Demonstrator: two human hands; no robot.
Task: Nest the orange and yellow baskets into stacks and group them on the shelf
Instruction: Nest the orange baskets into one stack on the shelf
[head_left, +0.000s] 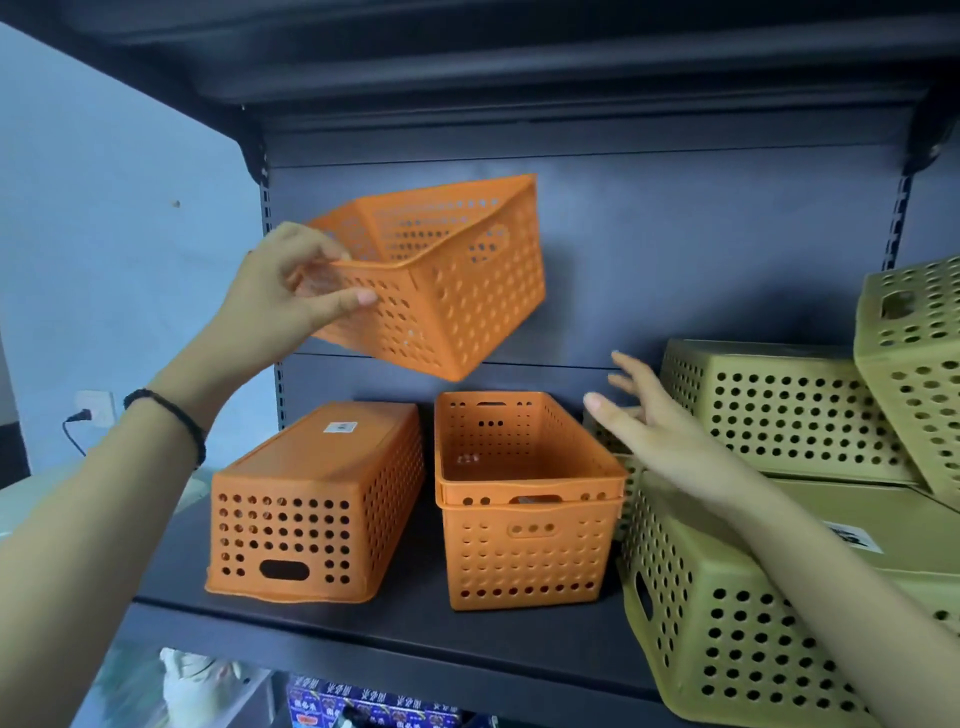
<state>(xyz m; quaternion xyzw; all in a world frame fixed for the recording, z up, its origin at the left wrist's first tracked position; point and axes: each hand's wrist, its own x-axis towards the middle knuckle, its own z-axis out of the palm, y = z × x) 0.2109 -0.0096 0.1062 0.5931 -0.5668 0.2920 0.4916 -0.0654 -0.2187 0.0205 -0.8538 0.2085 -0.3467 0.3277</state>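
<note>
OK, left hand grips tilted basket, right empty; level it, drop squarely into stack.

Dark shelf: upturned orange basket, nested orange stack, yellow baskets.

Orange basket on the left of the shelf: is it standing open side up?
No. The left orange basket lies upside down on the shelf, its flat stickered base facing up.
</note>
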